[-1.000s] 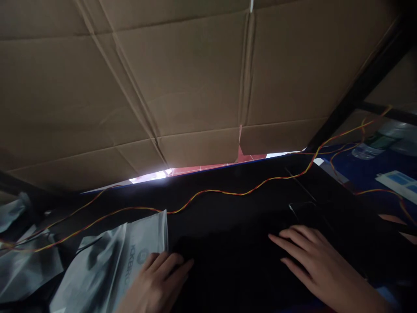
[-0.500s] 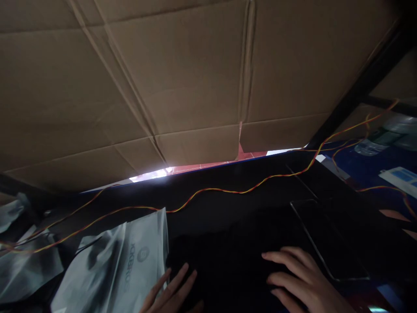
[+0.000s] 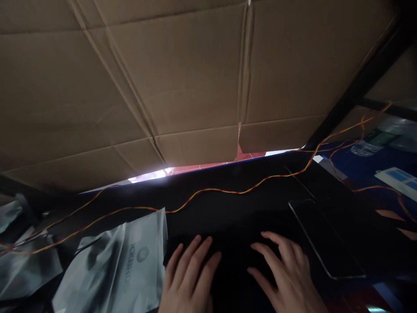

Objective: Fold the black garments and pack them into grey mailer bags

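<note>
My left hand (image 3: pixel 190 276) rests over a very dark surface or dark cloth, fingers spread, close to the right edge of a frosted plastic bag (image 3: pixel 130 265) with printed lettering. To its right, my right hand (image 3: pixel 283 269) is also over the dark area, its fingers apart and slightly curled. Both hands appear to hold nothing, though the black beneath them is too dark to make out details. Beyond my right hand lies a flat, dark rectangular object (image 3: pixel 325 239) with a pale rim, like a phone or a clear case.
A twisted red and yellow wire (image 3: pixel 241 191) crosses the black tabletop (image 3: pixel 211 221). Cardboard (image 3: pixel 195 78) walls the back. At right are a dark frame bar (image 3: pixel 355 91), a plastic bottle (image 3: pixel 374 141) and a white-and-blue card (image 3: pixel 399 180). Another clear bag (image 3: pixel 29 274) lies at left.
Both hands have moved forward over the dark area and closer together. My left hand has shifted right, off the bag's edge. The bag and wire look unmoved.
</note>
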The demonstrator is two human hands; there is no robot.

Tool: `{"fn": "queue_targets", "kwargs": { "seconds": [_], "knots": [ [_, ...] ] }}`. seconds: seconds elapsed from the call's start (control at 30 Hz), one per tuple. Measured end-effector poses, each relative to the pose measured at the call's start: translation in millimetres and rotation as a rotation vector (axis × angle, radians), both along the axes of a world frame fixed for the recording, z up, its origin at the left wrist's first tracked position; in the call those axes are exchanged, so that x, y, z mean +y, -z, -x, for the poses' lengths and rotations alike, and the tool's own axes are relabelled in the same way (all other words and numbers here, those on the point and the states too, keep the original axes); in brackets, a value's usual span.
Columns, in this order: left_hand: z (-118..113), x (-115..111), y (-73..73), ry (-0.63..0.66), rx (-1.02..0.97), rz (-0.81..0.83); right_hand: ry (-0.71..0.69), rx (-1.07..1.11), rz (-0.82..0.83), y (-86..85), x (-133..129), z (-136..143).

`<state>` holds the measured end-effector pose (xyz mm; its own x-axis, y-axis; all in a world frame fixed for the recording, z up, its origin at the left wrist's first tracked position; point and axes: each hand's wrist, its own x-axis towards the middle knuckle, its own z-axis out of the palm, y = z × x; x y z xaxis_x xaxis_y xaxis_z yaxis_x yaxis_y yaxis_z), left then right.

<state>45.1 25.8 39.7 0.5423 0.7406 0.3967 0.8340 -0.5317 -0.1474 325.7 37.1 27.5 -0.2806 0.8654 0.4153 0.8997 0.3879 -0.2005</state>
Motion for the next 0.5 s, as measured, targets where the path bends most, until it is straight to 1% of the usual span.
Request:
{"fn": "queue_targets", "kwargs": {
  "seconds": [0.07,0.13,0.2,0.27,0.3,0.37,0.43,0.5],
  "knots": [
    [-17.0,3.9,7.4,0.009,0.047,-0.045,0.025,0.029,-0.014,5.2,1.0,3.3],
    [-26.1,5.6,15.9,-0.043,0.097,-0.048,0.063,0.056,-0.016,11.5,1.8,6.4],
    [-25.0,6.3,22.5,-0.071,0.139,-0.033,0.097,0.067,0.002,17.5,1.8,8.3],
    [-14.5,7.3,24.0,-0.051,0.164,-0.014,0.118,0.07,0.02,20.7,1.7,8.0],
    [-6.8,8.0,22.2,-0.035,0.166,-0.013,0.117,0.071,0.026,20.5,1.8,7.0],
    [10.9,9.0,13.5,-0.001,0.145,-0.029,0.106,0.086,0.014,15.6,2.7,2.9],
    [27.2,7.7,0.1,0.042,0.101,-0.029,0.111,0.124,-0.026,5.1,4.7,-4.1],
    [37.0,2.7,-12.9,0.089,0.026,-0.022,0.163,0.166,-0.096,-7.6,8.4,-14.2]
  ]
}}
